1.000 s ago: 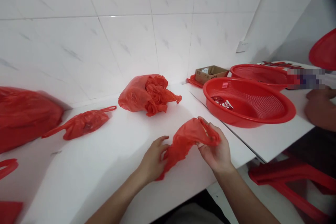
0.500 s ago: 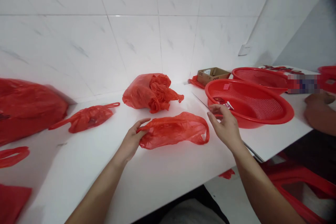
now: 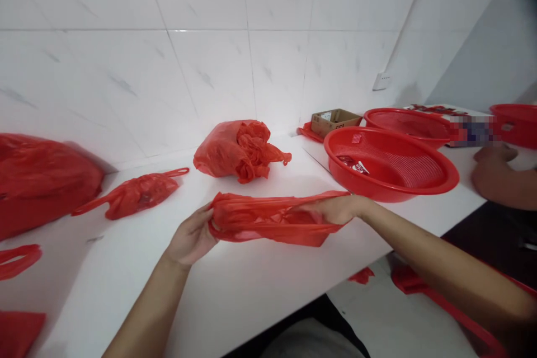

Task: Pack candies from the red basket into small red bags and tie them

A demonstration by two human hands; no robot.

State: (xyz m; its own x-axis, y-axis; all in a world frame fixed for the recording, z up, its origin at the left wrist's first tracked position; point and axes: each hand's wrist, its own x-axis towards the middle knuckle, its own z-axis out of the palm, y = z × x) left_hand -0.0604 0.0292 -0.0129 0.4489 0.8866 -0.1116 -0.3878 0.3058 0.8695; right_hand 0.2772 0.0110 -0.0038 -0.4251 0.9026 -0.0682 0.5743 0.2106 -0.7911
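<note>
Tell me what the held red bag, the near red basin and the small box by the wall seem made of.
Held red bag: likely thin plastic film, slightly glossy, gathering in fine creases.
Near red basin: probably rigid moulded plastic, with a soft sheen and rows of small holes.
Small box: likely cardboard, given its matte brown sides and dark print.

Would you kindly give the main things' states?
Held red plastic bag: spread open, right hand inside
Middle red plastic bag: bulging, right end crumpled
Far-left red plastic bag: bulging
Small handled bag: lying slack
Cardboard box: open-topped
Front perforated basin: upright, packets inside
Rear red basin: upright
</note>
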